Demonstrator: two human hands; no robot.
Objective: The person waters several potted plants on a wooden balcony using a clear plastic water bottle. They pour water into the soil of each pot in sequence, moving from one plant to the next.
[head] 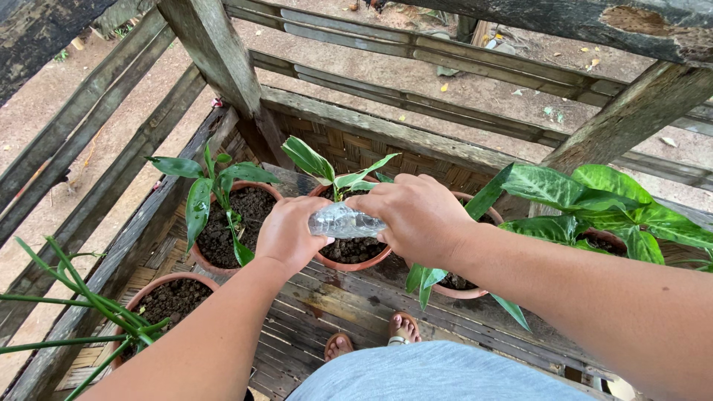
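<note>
Above the middle pot: a clear plastic bottle [345, 221] lies on its side in the air, held between both hands over the dark soil.
Left hand [286, 234]: closed around the left end of the bottle, knuckles up.
Right hand [416, 215]: wrapped over the right end, fingers curled down across it; which end has the cap I cannot tell.
Bottle and grip: only the middle stretch shows between the two fists; both ends are hidden inside them.
Progress: judging from the frame, no water is seen falling, and the soil in the middle pot [355, 260] looks dark but not pooled, so watering looks not yet begun or paused; the other pots show no clear sign either way.
Left pots: one pot with a broad-leaved plant [223, 223] just left of the hands, another with thin green stalks [160, 301] nearer.
Right pots: big spotted leaves [594, 197] spread over two more.
Around: weathered wooden rails [386, 130] far side, plank floor [334, 304], sandalled feet [371, 338] below.
</note>
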